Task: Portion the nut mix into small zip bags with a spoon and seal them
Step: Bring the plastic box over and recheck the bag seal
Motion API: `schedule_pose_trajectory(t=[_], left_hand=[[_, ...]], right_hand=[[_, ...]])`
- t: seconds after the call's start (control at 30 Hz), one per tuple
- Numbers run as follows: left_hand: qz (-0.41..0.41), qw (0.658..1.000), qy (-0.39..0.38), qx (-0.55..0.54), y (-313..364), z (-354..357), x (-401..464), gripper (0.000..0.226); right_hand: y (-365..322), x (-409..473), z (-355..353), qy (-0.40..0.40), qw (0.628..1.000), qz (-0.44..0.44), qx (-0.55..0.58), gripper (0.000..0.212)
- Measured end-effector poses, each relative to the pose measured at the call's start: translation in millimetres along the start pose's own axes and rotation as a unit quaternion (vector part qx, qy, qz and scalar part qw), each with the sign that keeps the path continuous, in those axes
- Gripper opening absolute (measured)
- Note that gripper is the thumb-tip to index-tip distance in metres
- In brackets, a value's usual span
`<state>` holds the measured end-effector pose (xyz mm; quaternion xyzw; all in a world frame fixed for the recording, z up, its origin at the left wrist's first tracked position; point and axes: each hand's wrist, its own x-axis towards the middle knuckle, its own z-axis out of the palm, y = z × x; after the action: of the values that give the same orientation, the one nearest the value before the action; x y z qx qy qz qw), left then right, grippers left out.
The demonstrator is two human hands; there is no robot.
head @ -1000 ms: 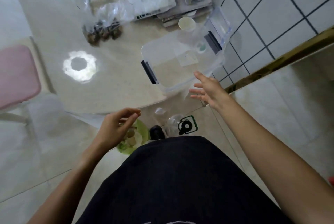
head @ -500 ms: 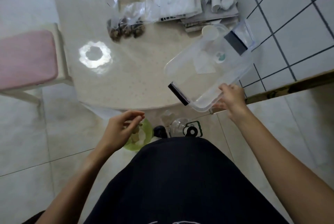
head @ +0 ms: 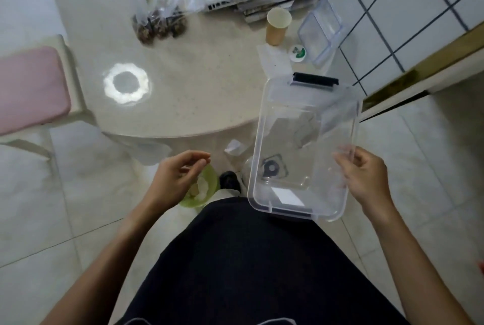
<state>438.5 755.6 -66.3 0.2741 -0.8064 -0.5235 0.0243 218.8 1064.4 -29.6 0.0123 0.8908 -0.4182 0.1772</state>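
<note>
1. Spreading pale, speckled and glossy: round table [head: 199,89], above glazed floor tiles [head: 39,193].
2. Lying at the table's far edge: clear bags of brown nut mix [head: 159,27].
3. Gripping a transparent rectangular plastic box [head: 303,146] off the table's near edge: right hand [head: 364,178].
4. Hovering near the table's front rim, fingers loosely curled, holding nothing: left hand [head: 175,180].

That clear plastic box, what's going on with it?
A person standing at the table grips the clear plastic box by its rim with the right hand, holding it off the table. The left hand hovers loosely curled, holding nothing visible. The bagged nut mix lies across the table, untouched.
</note>
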Motion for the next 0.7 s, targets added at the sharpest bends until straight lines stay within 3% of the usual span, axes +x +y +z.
schedule_pose_trajectory(t=[0.03, 0.23, 0.4, 0.53, 0.7], left_hand=[[-0.003, 1.0, 0.008, 0.0, -1, 3, -12, 0.017], [-0.054, 0.995, 0.081, -0.016, -14, 20, -118, 0.017], [-0.097, 0.982, 0.159, -0.02, -22, 15, -204, 0.017], [-0.135, 0.966, 0.217, -0.027, -35, 15, -265, 0.017], [-0.194, 0.939, 0.277, -0.068, -63, 12, -324, 0.017]], right_hand=[[7, -6, -2, -0.009, 1.0, -0.005, -0.004, 0.002], [28, -40, 2, -0.081, 0.996, -0.03, -0.006, 0.014], [10, -67, 20, -0.178, 0.982, -0.069, 0.005, 0.007], [-11, -92, 49, -0.252, 0.958, -0.132, -0.027, 0.018], [-34, -128, 102, -0.302, 0.937, -0.16, -0.069, 0.014]])
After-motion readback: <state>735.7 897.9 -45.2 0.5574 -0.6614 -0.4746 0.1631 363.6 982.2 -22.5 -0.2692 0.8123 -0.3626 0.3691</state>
